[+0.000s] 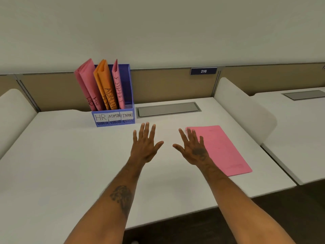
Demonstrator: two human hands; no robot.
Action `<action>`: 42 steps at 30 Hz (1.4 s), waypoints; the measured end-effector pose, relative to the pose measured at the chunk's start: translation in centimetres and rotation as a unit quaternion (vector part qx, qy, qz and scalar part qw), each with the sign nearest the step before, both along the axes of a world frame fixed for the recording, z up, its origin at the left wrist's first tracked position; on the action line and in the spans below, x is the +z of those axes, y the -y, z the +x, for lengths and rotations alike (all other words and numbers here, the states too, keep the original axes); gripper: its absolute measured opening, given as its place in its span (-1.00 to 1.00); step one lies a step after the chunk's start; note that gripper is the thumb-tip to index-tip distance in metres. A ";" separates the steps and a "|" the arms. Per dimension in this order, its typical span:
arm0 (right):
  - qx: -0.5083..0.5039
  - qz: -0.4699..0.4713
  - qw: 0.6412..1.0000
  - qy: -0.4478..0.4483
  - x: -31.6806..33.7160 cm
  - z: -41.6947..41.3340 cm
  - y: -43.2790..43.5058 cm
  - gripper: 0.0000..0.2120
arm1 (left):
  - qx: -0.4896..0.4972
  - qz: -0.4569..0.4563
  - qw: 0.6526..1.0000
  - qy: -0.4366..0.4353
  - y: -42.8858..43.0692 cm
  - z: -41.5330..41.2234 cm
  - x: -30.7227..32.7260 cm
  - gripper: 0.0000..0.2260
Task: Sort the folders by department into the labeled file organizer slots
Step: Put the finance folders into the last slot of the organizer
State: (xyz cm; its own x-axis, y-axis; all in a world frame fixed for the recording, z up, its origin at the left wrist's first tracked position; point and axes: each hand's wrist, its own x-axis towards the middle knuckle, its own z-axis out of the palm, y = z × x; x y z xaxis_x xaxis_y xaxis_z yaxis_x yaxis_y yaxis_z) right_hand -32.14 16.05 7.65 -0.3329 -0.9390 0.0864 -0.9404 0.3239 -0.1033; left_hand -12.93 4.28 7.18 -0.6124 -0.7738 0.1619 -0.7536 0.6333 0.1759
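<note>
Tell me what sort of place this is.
Most likely an office or study hall with partitioned desks: tan divider panels behind the white desk, a blue plaque numbered 216, and a blue plastic file organizer labeled HR, ADMIN, FINANCE.

A smooth, matt white tabletop (70,155) carries a blue plastic file organizer (114,118) with white paper labels taped on its front. Matt paper folders stand in it, pink (88,81) and orange (105,81), and another pink paper folder (223,148) lies flat to the organizer's right. Just right of the organizer sits a dull grey, metal-looking cable hatch (168,110), and behind it a tan, cloth-like partition (167,85).
</note>
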 end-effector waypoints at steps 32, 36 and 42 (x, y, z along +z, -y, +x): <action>-0.127 0.073 0.987 0.061 -5.8 -23.3 -2.1 -0.20 | -0.034 0.109 0.993 0.018 0.6 -20.3 -6.2 -0.28; -0.140 0.092 0.982 0.090 -7.3 -25.5 -2.3 -0.26 | -0.005 0.189 0.982 -0.023 -0.3 -22.0 -7.2 -0.27; -0.141 0.139 0.972 0.128 -9.9 -28.0 -3.3 -0.25 | 0.054 0.274 0.959 -0.044 -3.0 -23.8 -9.3 -0.28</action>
State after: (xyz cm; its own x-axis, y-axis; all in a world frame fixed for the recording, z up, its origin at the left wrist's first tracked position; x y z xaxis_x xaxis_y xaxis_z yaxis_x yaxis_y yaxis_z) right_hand -60.19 19.36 -2.29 -0.5580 -0.7824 -0.2766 -0.7651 0.6141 -0.1937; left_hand -36.78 7.28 -2.10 -0.5274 -0.8151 -0.2398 -0.7759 0.3470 0.5269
